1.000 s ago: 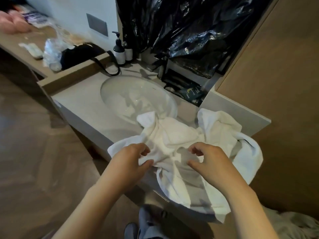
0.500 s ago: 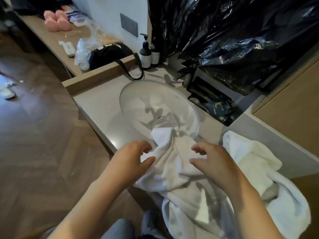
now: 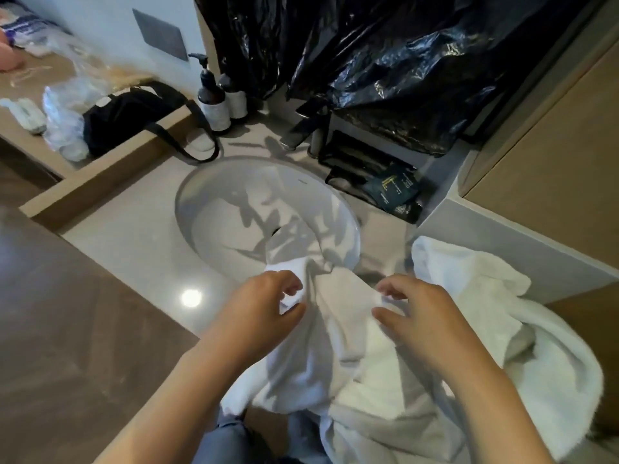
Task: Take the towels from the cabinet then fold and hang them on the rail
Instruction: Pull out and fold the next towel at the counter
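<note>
A crumpled white towel (image 3: 365,373) lies over the front edge of the vanity counter (image 3: 134,249) and hangs down toward the floor. Part of it bunches to the right against the counter's side wall. My left hand (image 3: 258,316) pinches a fold of the towel near its top left edge, between thumb and curled fingers. My right hand (image 3: 425,316) pinches the cloth a little to the right, thumb and fingers curled on it. No rail or cabinet shelf shows in this view.
A white sink basin (image 3: 214,209) sits just beyond the towel. Behind it stand two pump bottles (image 3: 214,102), a faucet (image 3: 301,128), a dark tray with packets (image 3: 388,185) and black plastic sheeting (image 3: 368,55). A black bag (image 3: 124,115) lies on the wooden shelf at left.
The view has tipped down and drawn closer to the sink. Both hands kept their hold on the towel and drew it back off the basin rim toward the counter's front edge.
</note>
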`<state>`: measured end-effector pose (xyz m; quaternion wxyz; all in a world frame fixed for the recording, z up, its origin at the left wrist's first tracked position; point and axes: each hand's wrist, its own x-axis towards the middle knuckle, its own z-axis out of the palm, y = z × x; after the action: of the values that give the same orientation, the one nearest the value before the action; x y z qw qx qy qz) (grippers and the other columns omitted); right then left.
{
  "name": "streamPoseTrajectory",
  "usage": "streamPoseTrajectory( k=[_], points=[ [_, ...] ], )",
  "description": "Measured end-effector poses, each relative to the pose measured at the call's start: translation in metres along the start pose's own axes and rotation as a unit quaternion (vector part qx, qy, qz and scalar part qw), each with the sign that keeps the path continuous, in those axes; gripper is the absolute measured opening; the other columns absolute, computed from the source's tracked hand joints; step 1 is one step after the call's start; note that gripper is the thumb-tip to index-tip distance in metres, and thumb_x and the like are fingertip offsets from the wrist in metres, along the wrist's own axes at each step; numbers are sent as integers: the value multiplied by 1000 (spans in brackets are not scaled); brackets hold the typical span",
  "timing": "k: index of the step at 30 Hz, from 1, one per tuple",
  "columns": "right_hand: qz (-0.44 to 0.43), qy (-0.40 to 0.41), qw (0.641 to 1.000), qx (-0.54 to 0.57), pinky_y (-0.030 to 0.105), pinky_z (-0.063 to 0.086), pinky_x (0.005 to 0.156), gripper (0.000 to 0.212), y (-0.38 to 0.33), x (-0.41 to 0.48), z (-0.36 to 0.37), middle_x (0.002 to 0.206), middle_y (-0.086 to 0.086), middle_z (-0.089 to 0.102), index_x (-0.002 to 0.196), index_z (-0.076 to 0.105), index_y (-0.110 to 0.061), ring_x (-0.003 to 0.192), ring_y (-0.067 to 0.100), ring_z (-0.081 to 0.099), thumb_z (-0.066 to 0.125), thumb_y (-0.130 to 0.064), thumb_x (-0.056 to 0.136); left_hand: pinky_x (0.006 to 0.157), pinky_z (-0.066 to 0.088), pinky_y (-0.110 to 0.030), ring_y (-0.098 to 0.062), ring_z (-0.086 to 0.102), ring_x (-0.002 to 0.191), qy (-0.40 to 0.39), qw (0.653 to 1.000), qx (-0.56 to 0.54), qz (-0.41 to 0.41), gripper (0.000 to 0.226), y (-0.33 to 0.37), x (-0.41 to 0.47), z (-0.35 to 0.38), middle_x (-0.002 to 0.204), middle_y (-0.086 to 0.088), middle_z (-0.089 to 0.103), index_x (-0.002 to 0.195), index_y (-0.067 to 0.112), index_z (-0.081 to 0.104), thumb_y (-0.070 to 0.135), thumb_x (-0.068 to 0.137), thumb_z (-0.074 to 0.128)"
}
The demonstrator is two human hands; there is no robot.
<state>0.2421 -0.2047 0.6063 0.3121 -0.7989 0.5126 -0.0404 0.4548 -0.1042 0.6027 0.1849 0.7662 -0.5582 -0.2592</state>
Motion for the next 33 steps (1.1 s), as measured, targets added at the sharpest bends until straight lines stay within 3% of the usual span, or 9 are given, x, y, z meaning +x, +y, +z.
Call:
streamPoseTrajectory(
  k=[4,8,12,16,19,22,24,27,33],
  points=[
    [68,59,996,18,-1,36,69,21,-6,-18,1,102,-16,60,107,64,-27,95,-1,55,71,-28,87,83,46,-22,-6,59,100,-40,996,-1,77,18,3,21,-5,104,15,63,107,27,62,34,91,61],
    [146,119,982,28,-1,38,74,27,-13,-48,12,106,-15,61,113,65,-27,85,-5,55,71,-25,87,86,44,-22,-6,59,102,-80,985,3,155,26,6,37,-4,110,14,64,113,26,62,36,89,63],
    [212,153,965,35,24,45,99,33,-17,-79,27,123,-12,63,122,63,-29,111,8,58,67,-27,90,75,37,-14,-2,58,91,-109,966,-2,234,30,13,39,9,108,16,60,117,25,61,36,88,65],
    [249,182,951,30,24,45,97,33,-7,-102,41,123,-17,61,123,61,-33,107,5,56,66,-29,90,71,33,0,0,55,95,-118,952,-26,280,37,19,30,29,113,16,59,121,26,60,37,87,67],
    [252,207,944,49,19,41,88,28,9,-107,53,117,-20,57,117,58,-40,97,0,51,64,-35,90,79,34,-2,-1,51,101,-116,949,-50,290,38,15,26,50,113,18,57,119,27,59,40,84,67],
    [227,232,944,53,21,42,92,35,29,-104,71,115,-18,60,119,62,-33,102,5,56,61,-43,85,90,44,-26,-13,55,101,-82,937,-18,339,37,6,30,75,110,9,60,112,20,64,43,83,66],
    [208,243,946,48,23,44,96,42,39,-100,86,116,-21,59,123,61,-32,106,4,56,59,-49,84,90,45,-31,-16,54,102,-51,934,-23,353,40,-2,32,91,111,7,58,113,19,65,47,85,66],
    [175,262,948,40,22,45,98,44,49,-98,106,121,-22,58,127,58,-36,109,0,54,62,-51,86,92,42,-27,-13,54,102,-6,933,-42,358,49,-13,30,108,118,10,56,119,22,64,56,84,63],
    [108,332,937,22,3,37,84,50,67,-100,136,121,-25,57,128,58,-37,104,-9,51,57,-59,84,83,38,-18,-6,50,98,67,921,-53,380,49,-31,29,126,111,13,55,121,25,60,55,83,64]
  ],
)
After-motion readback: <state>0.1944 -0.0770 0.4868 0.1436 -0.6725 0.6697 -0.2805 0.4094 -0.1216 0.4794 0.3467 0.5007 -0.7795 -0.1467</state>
